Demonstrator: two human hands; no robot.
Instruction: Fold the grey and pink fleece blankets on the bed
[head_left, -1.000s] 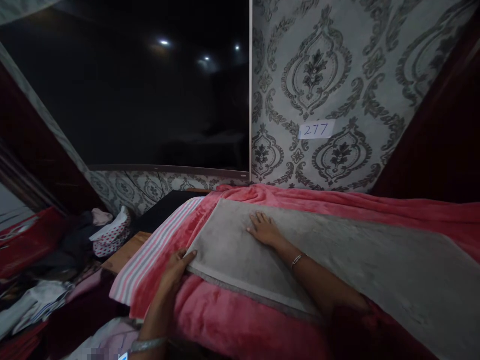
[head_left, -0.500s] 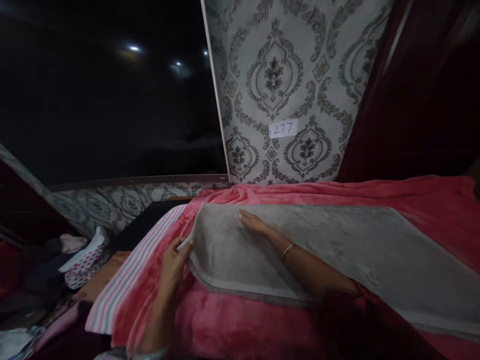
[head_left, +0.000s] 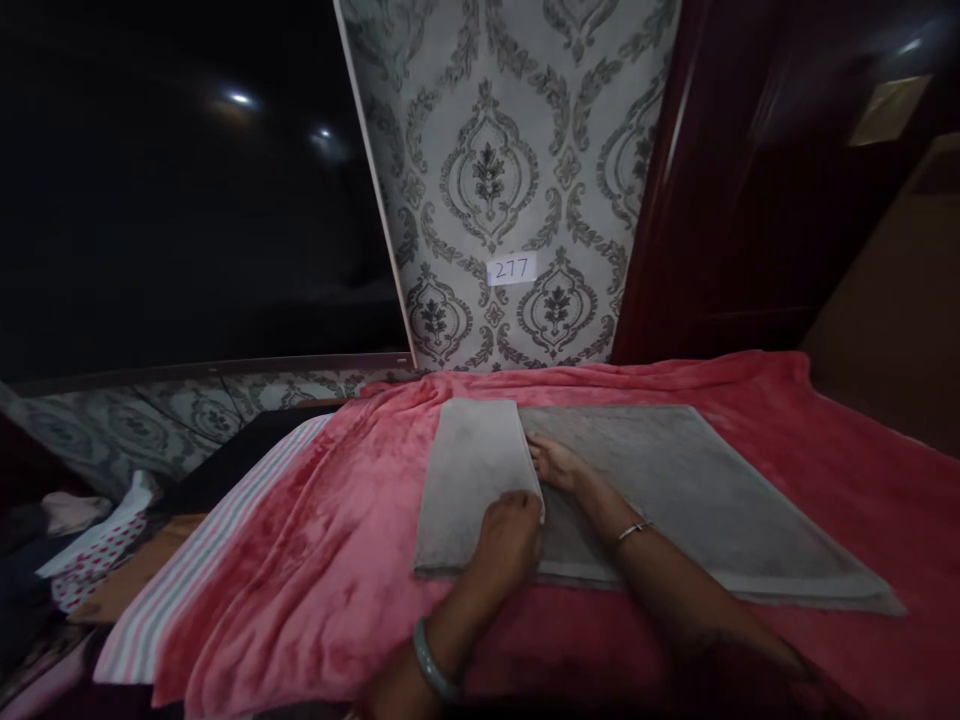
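A long grey plush cloth lies spread over a pink blanket, with its left end turned over to the right as a flat fold. My left hand is closed on the near part of that turned-over edge, knuckles up. Farther back along the same edge is my right hand, its fingers slightly apart and bent, the fingertips touching the edge. Part of those fingertips is hidden by the fold. The cloth's right part lies flat.
The pink blanket has a striped border on its left. At the back stand a large dark screen and a patterned wall with a paper label. Clothes are heaped at the lower left.
My left hand has carried the cloth's left end over to the right, laying a fold. My right hand, flat on the cloth before, is now at the fold's edge. The view has shifted right.
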